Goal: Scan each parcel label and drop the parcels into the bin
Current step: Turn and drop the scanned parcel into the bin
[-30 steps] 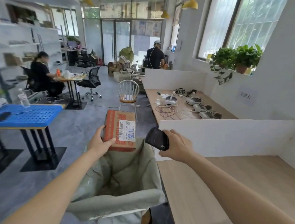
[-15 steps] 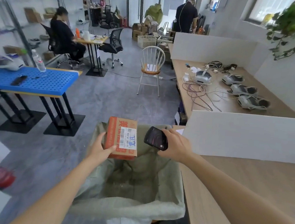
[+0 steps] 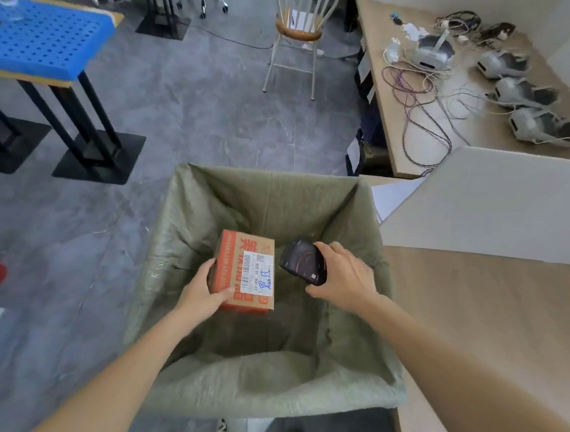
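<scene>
Parcel held over the bin, scanner beside its label.

The left hand reaches in from the near left and grips the parcel's near left corner, thumb on top, label facing up. The right hand comes from the near right, fingers curled round the dark scanner just right of the parcel. Both hover above the sack-lined bin on the grey floor. A wooden surface lies right, behind it a white divider and a far surface with cables and grey devices. A blue table stands far left, a chair beyond the bin. The label's print is too small to read; the chair's top is cut off.
</scene>
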